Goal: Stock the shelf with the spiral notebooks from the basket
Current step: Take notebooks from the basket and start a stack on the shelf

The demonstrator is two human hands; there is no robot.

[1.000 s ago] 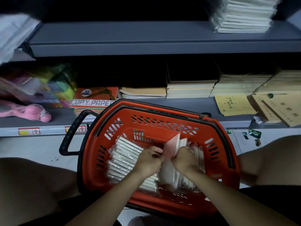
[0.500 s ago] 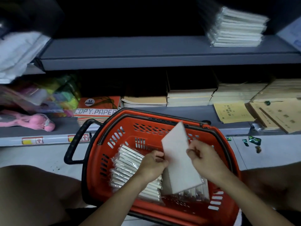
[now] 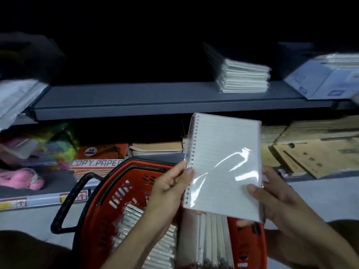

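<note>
A plastic-wrapped, white lined spiral notebook (image 3: 223, 167) is held above the red plastic basket (image 3: 124, 193) by both hands: left hand (image 3: 171, 185) grip closed on the spiral edge at 9 o'clock, right hand (image 3: 272, 197) grip closed on the edge at 3 o'clock. At 12 o'clock, a grey metal shelf (image 3: 136, 100) carries a stack of wrapped notebooks (image 3: 244, 78).

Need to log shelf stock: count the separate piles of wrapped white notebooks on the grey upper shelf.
1. A single pile of wrapped notebooks sits right of centre on the upper shelf. The dark back of the shelf may hide more.
</note>
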